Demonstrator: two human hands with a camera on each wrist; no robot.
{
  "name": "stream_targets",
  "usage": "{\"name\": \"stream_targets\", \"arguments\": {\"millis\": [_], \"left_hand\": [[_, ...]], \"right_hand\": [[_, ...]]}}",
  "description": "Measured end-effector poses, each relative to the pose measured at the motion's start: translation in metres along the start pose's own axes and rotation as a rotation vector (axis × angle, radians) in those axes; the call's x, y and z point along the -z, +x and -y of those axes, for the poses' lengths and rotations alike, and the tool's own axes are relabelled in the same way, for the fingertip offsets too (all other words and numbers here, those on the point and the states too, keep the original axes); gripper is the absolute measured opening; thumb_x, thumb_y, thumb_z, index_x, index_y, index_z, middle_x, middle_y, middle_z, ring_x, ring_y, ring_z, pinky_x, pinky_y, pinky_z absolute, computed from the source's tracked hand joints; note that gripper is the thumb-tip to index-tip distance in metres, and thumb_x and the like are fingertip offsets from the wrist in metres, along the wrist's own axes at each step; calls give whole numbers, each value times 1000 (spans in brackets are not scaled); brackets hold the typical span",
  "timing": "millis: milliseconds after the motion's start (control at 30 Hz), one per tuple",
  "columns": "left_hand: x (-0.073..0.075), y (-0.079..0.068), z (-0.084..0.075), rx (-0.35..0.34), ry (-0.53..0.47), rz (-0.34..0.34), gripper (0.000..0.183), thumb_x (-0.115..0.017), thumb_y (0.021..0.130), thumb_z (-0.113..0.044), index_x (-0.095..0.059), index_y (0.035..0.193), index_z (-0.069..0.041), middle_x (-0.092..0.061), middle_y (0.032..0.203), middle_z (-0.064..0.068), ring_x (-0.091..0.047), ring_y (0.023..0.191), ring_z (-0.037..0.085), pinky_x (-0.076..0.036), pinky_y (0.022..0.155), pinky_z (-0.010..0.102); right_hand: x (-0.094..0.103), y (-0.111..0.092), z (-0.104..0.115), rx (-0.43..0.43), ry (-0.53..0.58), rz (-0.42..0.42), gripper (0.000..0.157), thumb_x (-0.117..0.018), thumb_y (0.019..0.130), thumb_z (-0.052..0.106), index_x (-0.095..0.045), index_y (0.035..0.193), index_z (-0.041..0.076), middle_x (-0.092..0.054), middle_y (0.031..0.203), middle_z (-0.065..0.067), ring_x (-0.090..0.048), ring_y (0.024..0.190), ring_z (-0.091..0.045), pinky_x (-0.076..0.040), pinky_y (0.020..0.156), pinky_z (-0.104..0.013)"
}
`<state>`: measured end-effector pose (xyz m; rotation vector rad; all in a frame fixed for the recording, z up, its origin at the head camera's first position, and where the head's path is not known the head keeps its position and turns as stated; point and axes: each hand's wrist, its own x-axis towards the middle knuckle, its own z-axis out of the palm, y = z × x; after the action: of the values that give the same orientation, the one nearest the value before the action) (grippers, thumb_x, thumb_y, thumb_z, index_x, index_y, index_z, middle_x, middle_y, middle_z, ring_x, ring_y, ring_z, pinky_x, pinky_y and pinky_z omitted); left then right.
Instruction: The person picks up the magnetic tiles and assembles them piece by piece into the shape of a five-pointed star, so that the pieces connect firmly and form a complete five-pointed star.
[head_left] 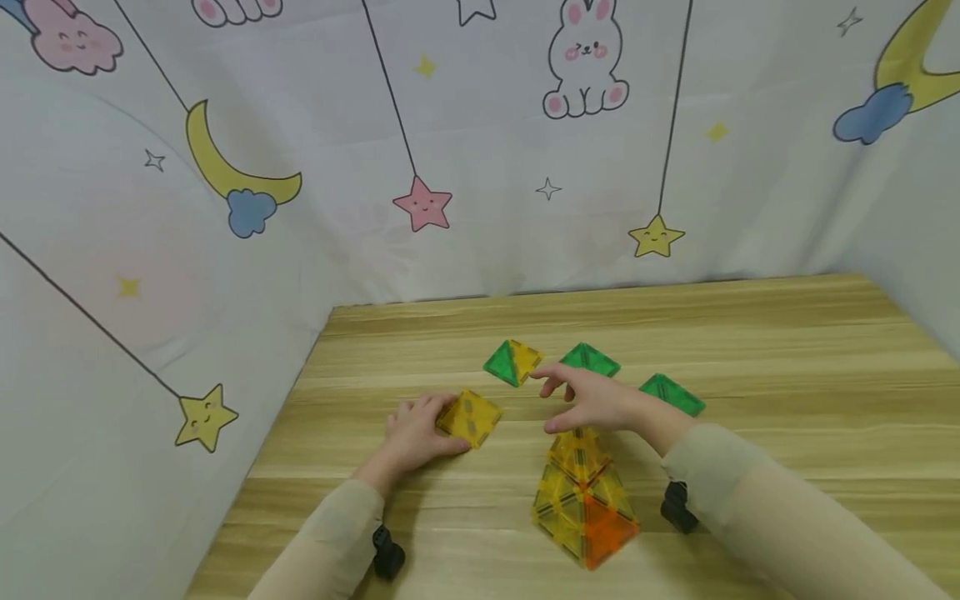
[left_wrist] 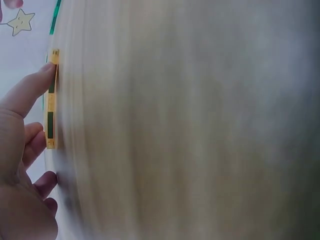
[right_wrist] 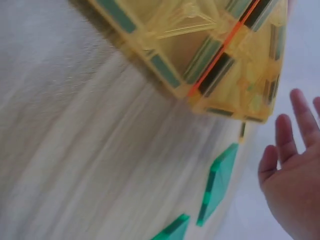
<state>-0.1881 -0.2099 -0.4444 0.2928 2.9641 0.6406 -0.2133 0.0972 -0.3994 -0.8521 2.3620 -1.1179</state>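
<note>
My left hand (head_left: 416,433) grips a flat yellow magnetic tile (head_left: 480,419) on the table, thumb at its near edge and fingers at its left side. In the left wrist view the thumb (left_wrist: 35,87) and fingers meet the edge of this yellow tile (left_wrist: 51,107). Over the far end of a built shape of yellow magnetic tiles (head_left: 558,500) hovers my right hand (head_left: 592,398), fingers loosely spread and holding nothing. An orange tile (head_left: 606,533) forms part of that shape. Just beyond the right fingertips lies a diamond of one green and one yellow tile (head_left: 501,363).
Green triangular tiles (head_left: 590,358) lie behind the right hand, paired as a diamond. Another green pair (head_left: 677,396) sits beside the right forearm. A patterned curtain (head_left: 495,250) hangs at the back edge of the wooden table (head_left: 810,375). Black wrist devices (head_left: 387,554) show at both sleeves.
</note>
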Motion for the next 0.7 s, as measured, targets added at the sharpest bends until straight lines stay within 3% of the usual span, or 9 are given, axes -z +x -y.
{"name": "stream_targets", "arguments": {"millis": [133,367,567,700], "left_hand": [[-3,-4,-4,-23,-24,11,72,-78,70,-50,-53,132,-25,-50,132,-1,-38,106,28,-26,81,45],[-3,-7,-2,-39,-104,30,62,-78,74,-39,-56,129,-23,-50,132,1,-37,102,25,-26,83,44],[0,-5,7,-72,-172,111,64,-76,77,-39,-52,133,-20,-46,135,0,-37,114,26,-27,92,50],[-1,-3,8,-82,-167,130,65,-75,78,-40,-50,135,-22,-46,135,-1,-36,117,26,-26,94,51]], "right_hand": [[-4,9,5,6,-60,66,71,-72,83,28,-36,142,12,-51,124,-4,-47,105,-33,-40,87,-43],[-13,31,18,18,-223,98,69,-74,82,26,-40,141,13,-55,123,-4,-50,110,-28,-40,89,-46],[-19,49,25,-68,-302,122,70,-75,81,28,-41,141,18,-56,122,1,-44,120,-28,-27,99,-55],[-20,56,26,-103,-321,142,70,-75,81,29,-41,141,20,-55,123,2,-44,120,-28,-28,100,-53]]}}
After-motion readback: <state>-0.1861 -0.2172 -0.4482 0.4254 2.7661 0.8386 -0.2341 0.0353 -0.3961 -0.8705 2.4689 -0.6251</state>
